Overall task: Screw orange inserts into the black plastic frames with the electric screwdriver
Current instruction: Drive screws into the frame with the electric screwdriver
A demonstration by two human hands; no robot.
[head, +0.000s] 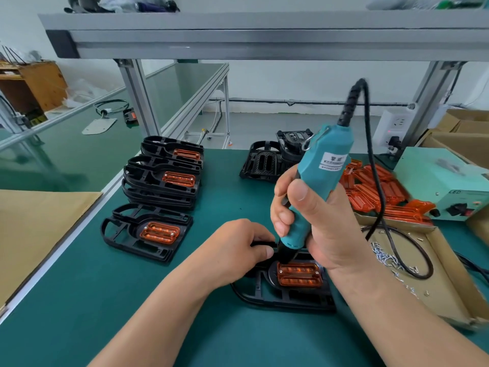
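**Seating the Insert Screw: Hazards and Parts Count**

Your right grip (pixel 312 221) is closed round the electric screwdriver (pixel 320 176). Its bit meets the upper-left corner of the orange insert (pixel 299 275). That insert sits in the black frame (pixel 264 295), which lies on the bench (pixel 105 300) directly before you. Your left grip (pixel 238 245) is closed on the frame's far edge, fingertips just beside the bit.

Hazards, as judged from this position:
- The driver leans to the right in this view. A tilted bit may slip off the screw head and score the insert, or start the screw crooked.
- Your left fingertips lie close to the bit, so a slip could reach them.
- The cord (pixel 374 154) loops across the cardboard tray (pixel 436 295) of loose screws (pixel 383 256). A tug may scatter them.

Count:
- One screwdriver.
- One frame in work.
- Three stacks of finished frames (pixel 158 181) at left, each showing one insert on top. Frames per stack cannot be counted.
- One pile of bare frames (pixel 275 157) at the rear.
- One heap of loose inserts (pixel 378 186) at right, too many to count.
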